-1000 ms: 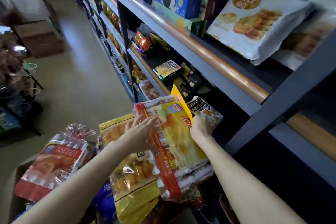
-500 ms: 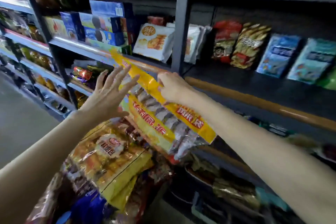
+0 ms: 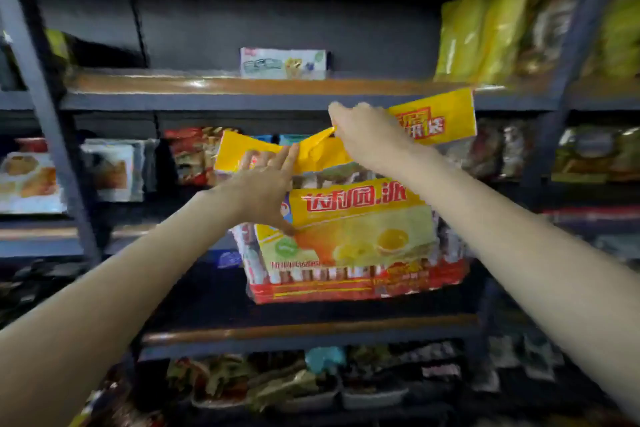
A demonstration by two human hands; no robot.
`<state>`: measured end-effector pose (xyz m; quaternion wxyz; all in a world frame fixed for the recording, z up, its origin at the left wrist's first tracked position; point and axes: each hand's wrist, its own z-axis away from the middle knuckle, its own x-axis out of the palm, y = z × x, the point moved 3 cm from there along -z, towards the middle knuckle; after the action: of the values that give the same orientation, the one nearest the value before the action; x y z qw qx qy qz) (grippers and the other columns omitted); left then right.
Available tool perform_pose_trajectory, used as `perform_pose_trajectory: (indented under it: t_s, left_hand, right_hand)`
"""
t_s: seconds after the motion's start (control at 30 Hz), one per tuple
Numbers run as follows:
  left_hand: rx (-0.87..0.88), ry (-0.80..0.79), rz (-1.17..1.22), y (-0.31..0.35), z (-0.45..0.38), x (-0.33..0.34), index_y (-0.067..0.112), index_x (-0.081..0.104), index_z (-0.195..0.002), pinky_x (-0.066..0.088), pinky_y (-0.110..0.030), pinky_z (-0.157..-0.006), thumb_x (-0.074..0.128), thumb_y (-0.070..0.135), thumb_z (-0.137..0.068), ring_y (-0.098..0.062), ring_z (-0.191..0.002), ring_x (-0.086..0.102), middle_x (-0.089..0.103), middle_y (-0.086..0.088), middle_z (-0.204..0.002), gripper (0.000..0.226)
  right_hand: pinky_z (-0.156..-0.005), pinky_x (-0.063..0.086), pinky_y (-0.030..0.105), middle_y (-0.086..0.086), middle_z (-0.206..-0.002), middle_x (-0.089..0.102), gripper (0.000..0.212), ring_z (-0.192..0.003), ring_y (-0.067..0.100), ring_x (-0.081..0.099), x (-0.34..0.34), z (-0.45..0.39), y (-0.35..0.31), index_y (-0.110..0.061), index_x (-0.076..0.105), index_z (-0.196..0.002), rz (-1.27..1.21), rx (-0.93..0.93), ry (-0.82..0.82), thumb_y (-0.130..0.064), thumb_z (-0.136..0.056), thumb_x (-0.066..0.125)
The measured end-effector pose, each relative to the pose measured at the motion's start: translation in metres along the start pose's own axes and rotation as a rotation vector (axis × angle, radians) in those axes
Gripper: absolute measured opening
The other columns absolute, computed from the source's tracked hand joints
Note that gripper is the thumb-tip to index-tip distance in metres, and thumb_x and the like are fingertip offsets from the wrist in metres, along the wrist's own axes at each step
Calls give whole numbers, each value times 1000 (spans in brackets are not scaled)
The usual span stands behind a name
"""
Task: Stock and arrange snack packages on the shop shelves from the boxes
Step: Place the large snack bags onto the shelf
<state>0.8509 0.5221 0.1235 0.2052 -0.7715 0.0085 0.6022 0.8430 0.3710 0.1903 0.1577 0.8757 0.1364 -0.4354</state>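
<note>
Yellow-and-red plastic snack pack (image 3: 353,239) stands at the front edge of the dark middle shelf (image 3: 304,326); right hand (image 3: 363,135) pinches its top flap, left hand (image 3: 263,191) rests flat, fingers straight.

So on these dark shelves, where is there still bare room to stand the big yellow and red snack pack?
Top shelf: bare board left of the small pale box, and between it and the yellow bags at right. Middle shelf: dark bare patch under and left of the yellow and red snack pack, held by the left hand and right hand. Bottom row is crowded.
</note>
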Motion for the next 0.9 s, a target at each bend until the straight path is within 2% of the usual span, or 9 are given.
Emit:
perform_pose_trajectory:
  t_s: [0.1, 0.23, 0.37, 0.43, 0.5, 0.57, 0.63, 0.8, 0.9]
  left_hand:
    - [67, 67, 52, 71, -41, -27, 11, -24, -144, 21, -46, -106, 71, 68, -59, -35, -135, 23, 9, -6, -157, 140]
    - [186, 198, 90, 195, -99, -95, 15, -25, -144, 24, -44, -105, 70, 71, -57, -34, -132, 27, 17, -6, -155, 141]
    - [315, 149, 360, 304, -150, -160, 21, -26, -145, 29, -42, -107, 75, 65, -57, -28, -131, 39, 36, -3, -148, 141]
    - [411, 98, 555, 353, -173, -189, 24, -7, -150, 42, -36, -100, 80, 60, -54, -21, -118, 54, 56, 1, -129, 134]
    - [486, 91, 699, 402, -191, -211, 23, 24, -143, 47, -33, -94, 84, 56, -53, -17, -111, 58, 59, 4, -121, 113]
    - [493, 129, 737, 447, -207, -231, 19, 33, -136, 47, -33, -92, 84, 49, -58, -17, -109, 55, 57, 2, -122, 99]
    - [479, 253, 717, 482, -219, -260, 14, 36, -133, 47, -36, -87, 84, 45, -61, -22, -105, 55, 56, -2, -116, 92]
    - [419, 879, 347, 528, -239, -343, 12, 38, -132, 39, -42, -81, 77, 43, -68, -35, -107, 51, 53, -13, -119, 81]
    - [364, 1086, 207, 554, -252, -377, 10, 33, -138, 32, -45, -84, 76, 24, -74, -37, -114, 44, 47, -15, -128, 78]
  right_hand:
    - [-62, 33, 37, 19, -107, 62, 23, -99, 40, 60, -23, 39, 72, -8, 41, -118, 160, 81, 46, -3, -96, 41]
    - [-60, 34, 37, 15, -101, 64, 22, -94, 37, 63, -73, 94, 208, -7, 40, -118, 323, 181, 175, -3, -96, 41]
    - [-60, 30, 37, 17, -100, 63, 27, -91, 39, 61, -127, 137, 317, -5, 37, -126, 414, 242, 295, -7, -99, 38]
    - [-61, 29, 38, 20, -102, 62, 27, -93, 40, 60, -153, 151, 363, -3, 37, -126, 431, 278, 349, -11, -100, 35]
    - [-61, 28, 37, 21, -102, 61, 27, -92, 40, 60, -172, 165, 403, -2, 38, -124, 449, 286, 378, -8, -99, 37]
    - [-60, 25, 35, 21, -100, 60, 27, -90, 39, 58, -188, 179, 442, 0, 39, -124, 453, 289, 388, -5, -97, 39]
    - [-58, 18, 32, 22, -101, 58, 27, -90, 37, 57, -210, 194, 477, 1, 40, -124, 413, 321, 431, -2, -96, 40]
    - [-70, 21, 24, 23, -116, 49, 34, -109, 36, 47, -259, 249, 550, 6, 40, -127, 330, 394, 525, -9, -96, 44]
    - [-101, 23, 27, 19, -143, 30, 72, -135, 33, 25, -248, 272, 599, 0, 22, -143, 326, 460, 352, -26, -89, 62]
